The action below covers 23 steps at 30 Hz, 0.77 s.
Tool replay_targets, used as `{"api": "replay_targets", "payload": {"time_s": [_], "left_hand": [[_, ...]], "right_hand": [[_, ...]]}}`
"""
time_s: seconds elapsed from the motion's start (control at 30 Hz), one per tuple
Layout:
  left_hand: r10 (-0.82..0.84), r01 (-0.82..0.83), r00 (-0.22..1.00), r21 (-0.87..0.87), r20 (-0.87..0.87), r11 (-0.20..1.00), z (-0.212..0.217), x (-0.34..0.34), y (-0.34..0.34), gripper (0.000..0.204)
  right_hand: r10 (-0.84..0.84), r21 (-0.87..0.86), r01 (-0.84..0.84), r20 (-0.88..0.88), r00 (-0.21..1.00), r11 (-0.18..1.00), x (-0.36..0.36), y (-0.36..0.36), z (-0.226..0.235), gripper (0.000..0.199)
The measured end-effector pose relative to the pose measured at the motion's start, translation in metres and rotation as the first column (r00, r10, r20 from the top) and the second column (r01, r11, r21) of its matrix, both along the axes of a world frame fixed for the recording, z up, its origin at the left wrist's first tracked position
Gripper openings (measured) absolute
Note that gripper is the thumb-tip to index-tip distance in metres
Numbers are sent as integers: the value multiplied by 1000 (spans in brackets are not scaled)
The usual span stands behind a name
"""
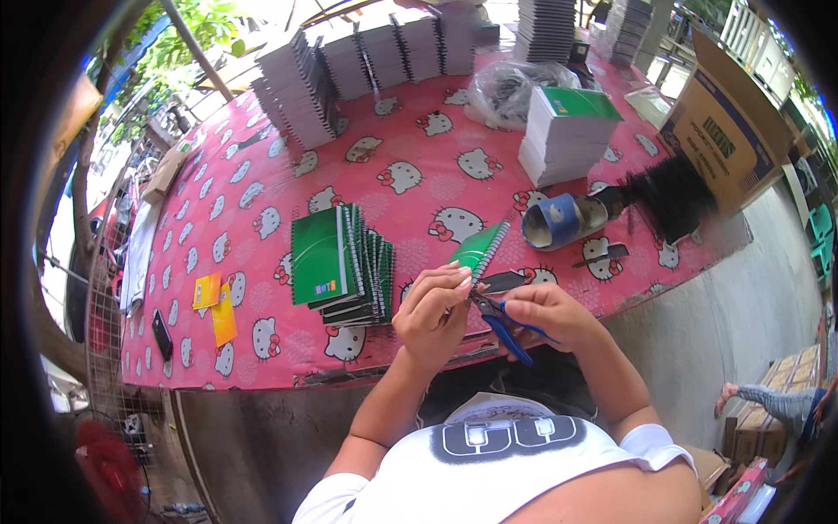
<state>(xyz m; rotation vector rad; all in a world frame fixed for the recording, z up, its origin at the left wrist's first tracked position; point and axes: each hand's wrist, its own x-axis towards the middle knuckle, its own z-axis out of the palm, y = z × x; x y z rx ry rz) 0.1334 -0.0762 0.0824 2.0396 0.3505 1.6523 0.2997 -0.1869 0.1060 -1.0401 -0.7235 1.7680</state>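
Observation:
A small green spiral notebook (479, 249) is tilted up at the table's front edge, my left hand (432, 316) closed around its lower part. My right hand (557, 316) grips a pair of blue-handled cutting pliers (506, 332). Their jaws meet the near end of the notebook's wire spiral, beside my left fingertips; the exact contact is hidden. To the left lies a pile of green spiral notebooks (321, 262), stacked slightly askew. A dark flat strip (506, 281) rests just beyond my hands.
Pink patterned cloth covers the table (401, 205). Rows of spiral-bound pads (367, 65) stand at the back. At right are a paper stack (567, 144), a blue roll (552, 222), black spirals (672, 196) and a carton (729, 127). Yellow packets (223, 314) and a phone (162, 334) lie left.

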Motion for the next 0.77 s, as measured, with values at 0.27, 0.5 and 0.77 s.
{"api": "replay_targets", "payload": {"time_s": [0.27, 0.5, 0.77], "left_hand": [[96, -159, 972, -296, -217, 942, 122, -103, 80, 21], [-194, -81, 300, -227, -934, 971, 71, -90, 189, 79], [19, -166, 923, -354, -384, 920, 21, -127, 207, 101]], "right_hand": [[-453, 489, 128, 861, -233, 863, 100, -63, -78, 47], [-654, 689, 143, 722, -226, 711, 123, -19, -60, 49], [-120, 87, 218, 982, 143, 972, 187, 17, -74, 67]]}}
